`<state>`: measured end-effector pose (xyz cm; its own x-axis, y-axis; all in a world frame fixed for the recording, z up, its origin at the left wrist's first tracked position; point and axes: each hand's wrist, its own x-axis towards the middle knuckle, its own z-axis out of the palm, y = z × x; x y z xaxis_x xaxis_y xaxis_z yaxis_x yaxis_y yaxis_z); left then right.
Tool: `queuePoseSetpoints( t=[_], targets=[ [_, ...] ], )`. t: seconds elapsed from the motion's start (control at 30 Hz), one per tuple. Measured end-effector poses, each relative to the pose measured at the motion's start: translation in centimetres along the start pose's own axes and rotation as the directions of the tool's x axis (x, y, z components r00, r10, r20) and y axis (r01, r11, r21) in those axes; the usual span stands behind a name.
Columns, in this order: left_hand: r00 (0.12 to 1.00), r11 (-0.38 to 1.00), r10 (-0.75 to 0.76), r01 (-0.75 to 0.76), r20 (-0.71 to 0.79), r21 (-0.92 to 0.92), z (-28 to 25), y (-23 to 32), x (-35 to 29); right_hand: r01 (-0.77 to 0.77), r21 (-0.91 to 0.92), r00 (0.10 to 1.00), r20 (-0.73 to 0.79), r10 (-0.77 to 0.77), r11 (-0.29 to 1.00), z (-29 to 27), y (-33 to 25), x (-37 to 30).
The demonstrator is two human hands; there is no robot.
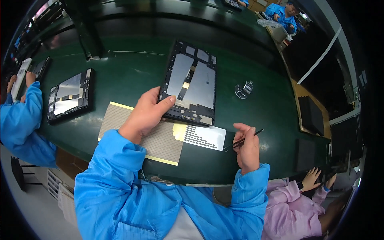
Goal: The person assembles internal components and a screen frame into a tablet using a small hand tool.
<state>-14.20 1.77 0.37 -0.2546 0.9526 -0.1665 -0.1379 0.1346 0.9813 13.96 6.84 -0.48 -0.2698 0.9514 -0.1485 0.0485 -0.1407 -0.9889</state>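
Note:
My left hand (146,111) grips the lower left edge of an opened tablet (173,82), thumb on its top side. Silvery plates, a black frame and a dark ribbon cable with a gold patch show on the tablet. Fingers closed, my right hand (249,154) holds slim black tweezers (259,132) to the right of a white label sheet (218,139). Rows of small black stickers cover much of that sheet. Partly under my left forearm lies a larger beige sheet (162,146) with fine rows and yellow edges.
A round metal tally counter (244,89) stands on the green table (136,74), right of the tablet. Another opened tablet (69,94) lies to the left, near a blue-sleeved co-worker (22,114). At right are a dark stack (310,115) and a pink-sleeved person (290,208).

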Motion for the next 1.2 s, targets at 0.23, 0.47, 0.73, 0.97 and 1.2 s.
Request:
queuePoseSetpoints(
  t=[0.23, 0.47, 0.73, 0.97, 1.2],
  targets=[
    [0.657, 0.317, 0.746, -0.497, 0.112, 0.808, 1.6, -0.2, -1.4, -0.028, -0.021, 0.991, 0.134, 0.030, 0.999, -0.9, 0.8, -1.6],
    [0.571, 0.304, 0.332, -0.818, 0.751, 0.488, 5.9, -1.8, -4.1, 0.026, -0.048, 0.981, 0.192, -0.016, 0.998, -0.2, 1.0, -2.0],
    [0.595, 0.326, 0.285, -0.797, 0.751, 0.508, 6.1, -2.1, -3.7, 0.071, -0.088, 0.985, 0.165, -0.056, 0.994, 0.0, 1.2, -2.1],
    [0.614, 0.344, 0.277, -0.782, 0.739, 0.520, 6.1, -1.9, -3.6, 0.080, -0.097, 0.987, 0.147, -0.065, 0.992, 0.1, 1.4, -2.1],
    [0.586, 0.345, 0.326, -0.804, 0.742, 0.484, 5.0, -1.2, -4.2, 0.041, 0.063, 0.996, 0.077, -0.046, 0.997, 0.5, 0.3, -1.6]
  ],
)
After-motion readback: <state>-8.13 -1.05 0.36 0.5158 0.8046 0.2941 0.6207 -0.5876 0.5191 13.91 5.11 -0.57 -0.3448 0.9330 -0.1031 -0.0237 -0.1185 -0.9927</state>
